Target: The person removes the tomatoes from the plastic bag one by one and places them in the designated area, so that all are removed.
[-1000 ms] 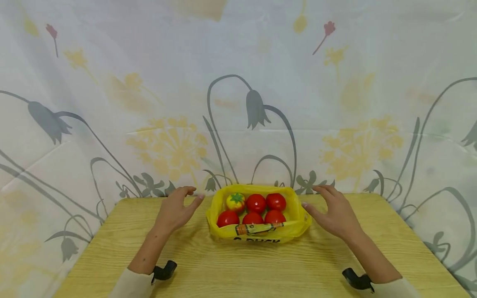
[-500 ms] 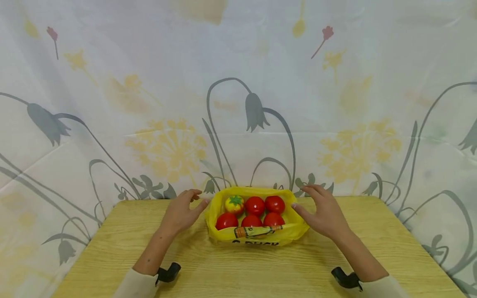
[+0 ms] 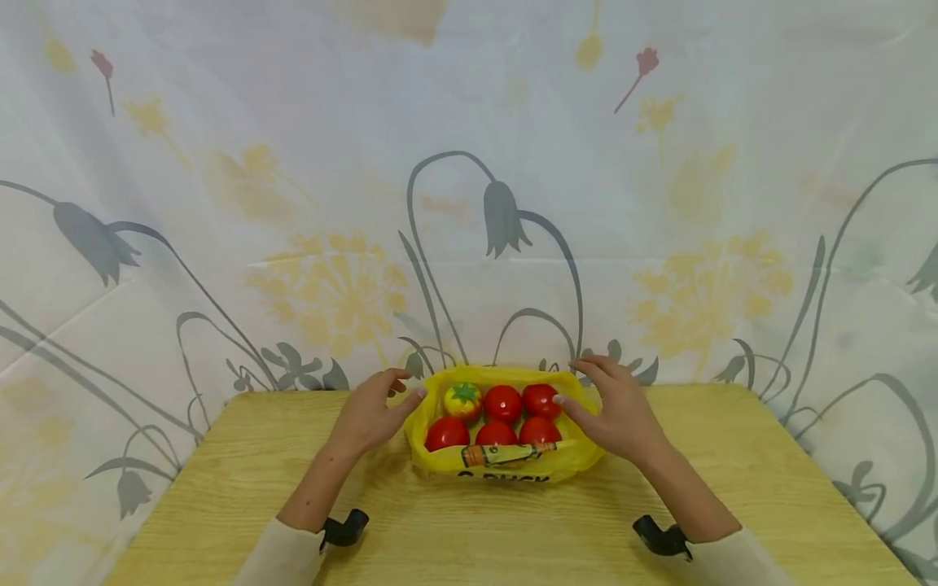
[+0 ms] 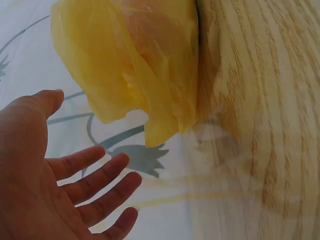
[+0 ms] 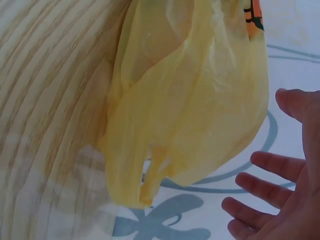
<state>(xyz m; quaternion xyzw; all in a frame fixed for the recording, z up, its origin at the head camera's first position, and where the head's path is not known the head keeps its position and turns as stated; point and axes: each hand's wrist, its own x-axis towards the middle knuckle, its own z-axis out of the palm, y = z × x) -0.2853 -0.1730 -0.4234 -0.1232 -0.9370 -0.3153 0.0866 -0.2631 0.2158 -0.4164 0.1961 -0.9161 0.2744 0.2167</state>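
A yellow plastic bag (image 3: 579, 462) stands with its mouth spread wide on the table, printed with dark letters and an orange figure on its near side. Inside lie several shiny red tomatoes (image 3: 502, 404) in two rows, and a yellow-and-red one (image 3: 456, 404) with a green leafy top at the back left. My left hand (image 3: 374, 413) hovers at the bag's left side, fingers spread and relaxed, holding nothing. On the opposite side, my right hand (image 3: 619, 415) overlaps the bag's right rim in the head view. In the right wrist view its fingers (image 5: 270, 165) are apart from the plastic.
The light wood-grain table (image 3: 484, 529) runs back to a pale hanging cloth (image 3: 469, 98) printed with grey and yellow flowers. Black wrist mounts (image 3: 344, 529) stick out from both cream sleeves (image 3: 282, 553).
Both hands have moved inward, the left hand to the right and the right hand to the left, closer to the bag. The bag and tomatoes stay in place.
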